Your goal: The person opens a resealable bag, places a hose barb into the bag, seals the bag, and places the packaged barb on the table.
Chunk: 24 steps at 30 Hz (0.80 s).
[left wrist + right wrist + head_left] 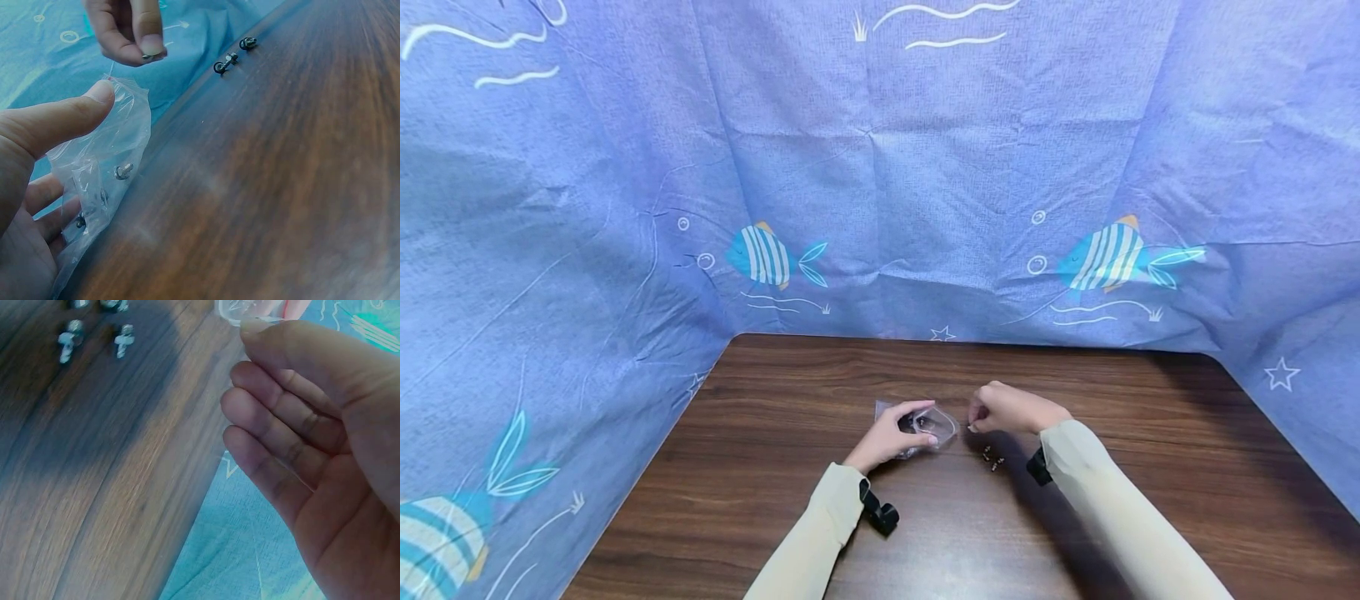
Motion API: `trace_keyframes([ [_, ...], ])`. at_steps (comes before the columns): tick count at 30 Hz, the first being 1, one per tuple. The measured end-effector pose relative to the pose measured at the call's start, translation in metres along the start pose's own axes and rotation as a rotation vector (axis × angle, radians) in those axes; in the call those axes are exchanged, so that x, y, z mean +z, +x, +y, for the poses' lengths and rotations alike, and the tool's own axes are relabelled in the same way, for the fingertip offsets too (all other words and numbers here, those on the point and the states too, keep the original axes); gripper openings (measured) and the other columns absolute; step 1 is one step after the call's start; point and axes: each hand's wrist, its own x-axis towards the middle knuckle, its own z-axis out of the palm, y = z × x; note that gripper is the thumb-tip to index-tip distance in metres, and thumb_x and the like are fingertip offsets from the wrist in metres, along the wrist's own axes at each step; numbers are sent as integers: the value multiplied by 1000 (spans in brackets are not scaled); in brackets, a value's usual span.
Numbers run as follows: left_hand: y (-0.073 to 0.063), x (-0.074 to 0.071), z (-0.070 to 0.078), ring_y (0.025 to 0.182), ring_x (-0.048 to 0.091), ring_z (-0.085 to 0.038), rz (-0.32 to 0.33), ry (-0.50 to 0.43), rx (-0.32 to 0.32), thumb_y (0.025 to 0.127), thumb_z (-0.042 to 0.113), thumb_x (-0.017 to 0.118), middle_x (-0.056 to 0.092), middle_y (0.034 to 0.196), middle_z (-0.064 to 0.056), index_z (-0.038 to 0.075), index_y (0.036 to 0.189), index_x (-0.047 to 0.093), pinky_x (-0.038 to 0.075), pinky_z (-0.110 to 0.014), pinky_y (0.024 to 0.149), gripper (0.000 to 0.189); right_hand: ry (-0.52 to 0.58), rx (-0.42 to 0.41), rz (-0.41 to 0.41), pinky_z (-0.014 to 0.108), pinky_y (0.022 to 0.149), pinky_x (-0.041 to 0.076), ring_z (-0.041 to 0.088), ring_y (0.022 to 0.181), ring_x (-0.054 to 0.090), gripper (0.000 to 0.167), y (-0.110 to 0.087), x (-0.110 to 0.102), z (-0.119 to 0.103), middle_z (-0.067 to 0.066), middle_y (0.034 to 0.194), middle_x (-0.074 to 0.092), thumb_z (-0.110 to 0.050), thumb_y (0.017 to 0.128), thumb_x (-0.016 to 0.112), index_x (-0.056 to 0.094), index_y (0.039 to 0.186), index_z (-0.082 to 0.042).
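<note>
My left hand (886, 437) holds a clear plastic bag (938, 427) by its mouth, which gapes toward the right hand. In the left wrist view a few small screws (123, 170) show through the film. Just right of the bag mouth is my right hand (1009, 408); its thumb and index finger pinch a tiny metal piece (148, 57), likely a screw, mostly hidden by the fingertips. Several loose screws with washers (992, 459) lie on the table below the right hand, larger in the right wrist view, where one screw (124, 341) shows its head and shank.
The dark wood-grain table (805, 383) carries everything. A blue cloth with printed fish (872, 167) hangs behind and along its sides. Each wrist wears a black strap device, such as the left wrist camera (880, 515).
</note>
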Motion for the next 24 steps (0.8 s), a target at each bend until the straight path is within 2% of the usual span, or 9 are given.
trace_keyframes([
  [8, -1, 0, 1, 124, 52, -30, -4, 2, 11, 82, 13, 76, 56, 136, -13, 4, 135, 54, 37, -44, 106, 58, -7, -18, 24, 16, 61, 49, -3, 63, 54, 5, 11, 1, -8, -6, 72, 68, -8, 82, 71, 71, 77, -10],
  [24, -1, -1, 4, 125, 50, -30, -15, 24, -6, 84, 13, 74, 54, 138, -13, 5, 135, 54, 37, -45, 106, 56, -18, -24, 5, 16, 57, 47, -2, 58, 50, 5, 27, 2, -23, -7, 69, 65, -7, 83, 70, 71, 78, -8],
])
